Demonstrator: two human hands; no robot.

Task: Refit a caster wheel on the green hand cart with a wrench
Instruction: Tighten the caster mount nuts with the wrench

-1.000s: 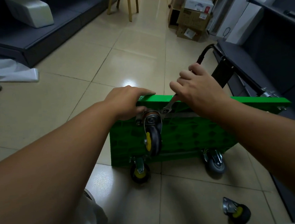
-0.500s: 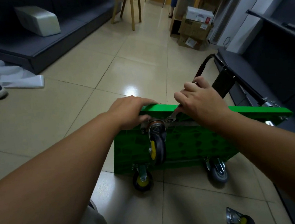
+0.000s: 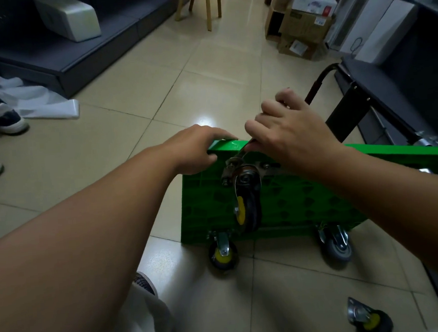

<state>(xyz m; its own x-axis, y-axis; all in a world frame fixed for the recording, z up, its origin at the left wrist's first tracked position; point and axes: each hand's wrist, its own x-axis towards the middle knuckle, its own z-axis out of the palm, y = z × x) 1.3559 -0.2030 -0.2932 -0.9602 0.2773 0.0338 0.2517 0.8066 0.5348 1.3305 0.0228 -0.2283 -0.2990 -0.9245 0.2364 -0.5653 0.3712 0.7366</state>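
Observation:
The green hand cart [image 3: 299, 201] stands on its edge on the tile floor, its ribbed underside facing me. A black caster wheel [image 3: 247, 205] with a yellow hub hangs from its metal plate near the cart's top edge. My left hand [image 3: 198, 149] grips the top left corner of the cart, thumb on the underside. My right hand [image 3: 289, 136] holds a metal wrench [image 3: 243, 152], whose head sits at the caster's plate; most of the wrench is hidden under the hand. Two more casters [image 3: 223, 254] [image 3: 337, 245] rest on the floor at the cart's bottom edge.
A loose caster [image 3: 369, 319] lies on the floor at the lower right. The cart's black handle [image 3: 321, 81] reaches toward dark shelving [image 3: 416, 84] on the right. Cardboard boxes [image 3: 303, 25] stand at the back. Another person's shoes [image 3: 4, 121] are at the left.
The view has tilted, so the cart sits lower and more to the right in frame. My right hand has shifted slightly with the wrench; the left hand keeps its grip.

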